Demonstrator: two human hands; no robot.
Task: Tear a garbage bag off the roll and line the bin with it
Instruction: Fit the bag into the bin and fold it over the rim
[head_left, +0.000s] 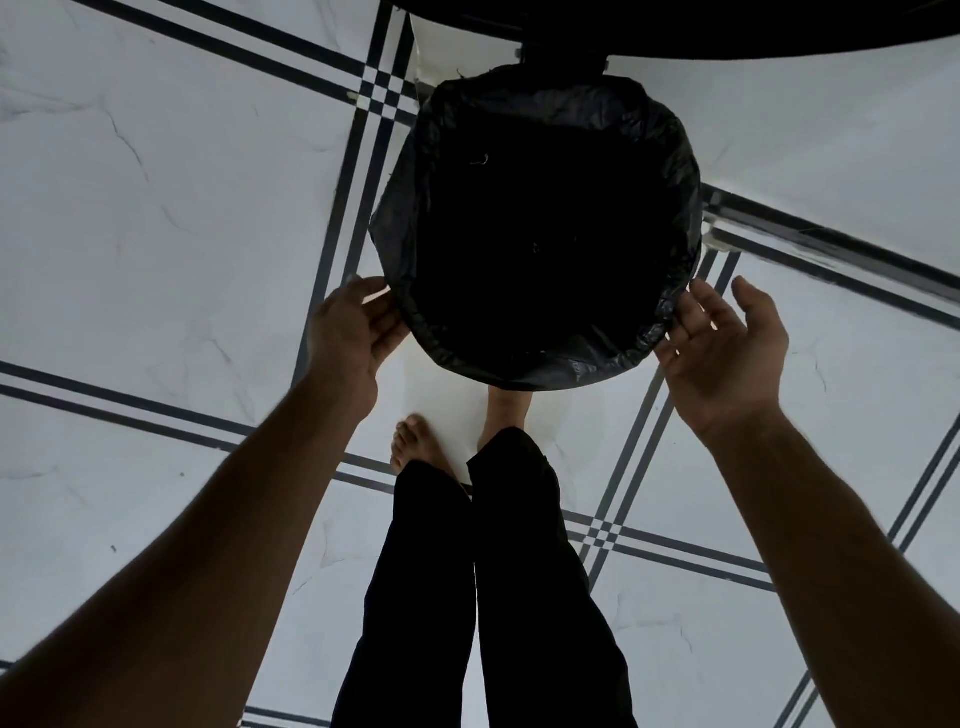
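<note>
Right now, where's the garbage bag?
Head view, upper centre: the garbage bag is draped over the bin's rim, between the left hand and right hand.

The black garbage bag (670, 171) rings the bin's mouth, wide open from above. Bare tiled floor (156, 208) lies left and right of it. A dark overhanging edge (727, 31) crowds the far side; bare feet (410, 441) stand just beside the near rim.

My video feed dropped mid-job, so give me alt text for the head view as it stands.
Seen from above, a round bin lined with a black garbage bag folded over its rim. The open left hand and right hand flank its near rim. Below are bare feet, dark trousers and a pale tiled floor.
</note>
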